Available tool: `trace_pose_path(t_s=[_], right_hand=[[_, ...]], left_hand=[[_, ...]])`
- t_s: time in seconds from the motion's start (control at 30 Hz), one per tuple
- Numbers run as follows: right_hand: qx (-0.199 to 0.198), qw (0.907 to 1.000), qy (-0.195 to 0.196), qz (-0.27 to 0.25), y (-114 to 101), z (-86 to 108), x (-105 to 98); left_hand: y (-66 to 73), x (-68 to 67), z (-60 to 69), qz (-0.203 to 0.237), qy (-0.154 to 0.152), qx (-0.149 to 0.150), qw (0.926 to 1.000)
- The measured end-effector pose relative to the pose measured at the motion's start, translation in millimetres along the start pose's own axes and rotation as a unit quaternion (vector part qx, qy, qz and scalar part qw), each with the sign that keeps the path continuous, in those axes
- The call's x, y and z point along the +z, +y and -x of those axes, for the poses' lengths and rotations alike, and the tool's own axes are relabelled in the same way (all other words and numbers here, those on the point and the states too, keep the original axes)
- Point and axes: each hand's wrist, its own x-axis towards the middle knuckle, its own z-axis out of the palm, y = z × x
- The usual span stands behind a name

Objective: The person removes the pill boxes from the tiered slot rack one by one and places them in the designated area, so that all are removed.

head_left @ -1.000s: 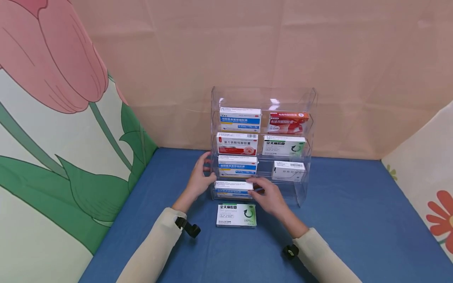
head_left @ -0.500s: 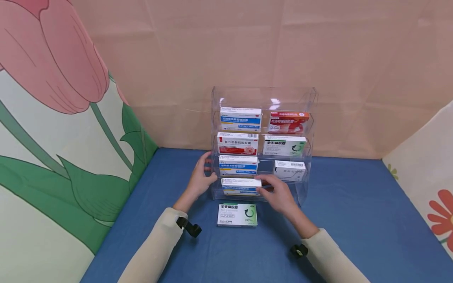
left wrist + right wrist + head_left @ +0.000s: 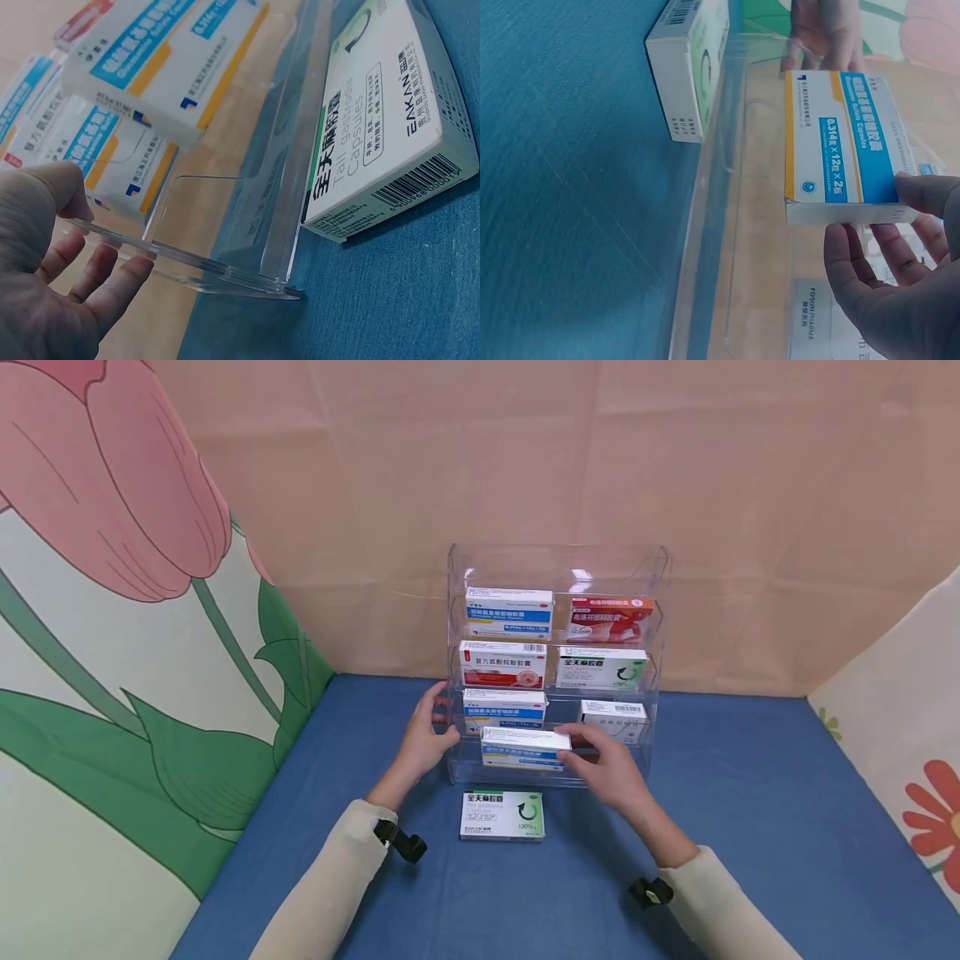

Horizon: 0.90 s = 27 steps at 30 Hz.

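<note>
My right hand (image 3: 609, 770) pinches one end of a white medicine box (image 3: 523, 749) with a blue band and yellow edge. That box (image 3: 847, 139) is held level in front of the lowest tier of a clear tiered display rack (image 3: 555, 564). At the rack's left side my left hand (image 3: 422, 745) grips the clear side panel; in the left wrist view the hand (image 3: 67, 277) has thumb and fingers on either side of that panel's edge. On the blue cloth before the rack lies a white and green medicine box (image 3: 502, 816), printed face up.
Upper tiers hold a blue-banded box (image 3: 510, 612), a red box (image 3: 611, 620), a white and red box (image 3: 503, 665), a green-marked box (image 3: 602, 669), another blue-banded box (image 3: 505, 708) and a plain white box (image 3: 613, 721). A pink backdrop (image 3: 375, 485) stands behind.
My right hand has lifted the blue-banded box from the bottom left of the rack and moved it right and up. The left hand stays on the rack's side.
</note>
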Motion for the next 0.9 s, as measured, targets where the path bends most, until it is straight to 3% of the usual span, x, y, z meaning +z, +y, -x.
trace_pose_path(t_s=[0.23,0.5,0.9], right_hand=[[0.003,0.9998,-0.005,-0.017,-1,4.0,-11],[0.046,0.9982,-0.016,-0.034,3,13.6,-24],[0.069,0.9961,-0.033,-0.045,12,23.6,-42]], left_hand=[[-1.2,-0.3,-0.4,-0.006,0.001,-0.007,1.0],[-1.9,0.8,-1.2,-0.006,-0.001,-0.003,1.0],[-1.7,0.7,-1.4,-0.007,0.004,0.004,1.0]])
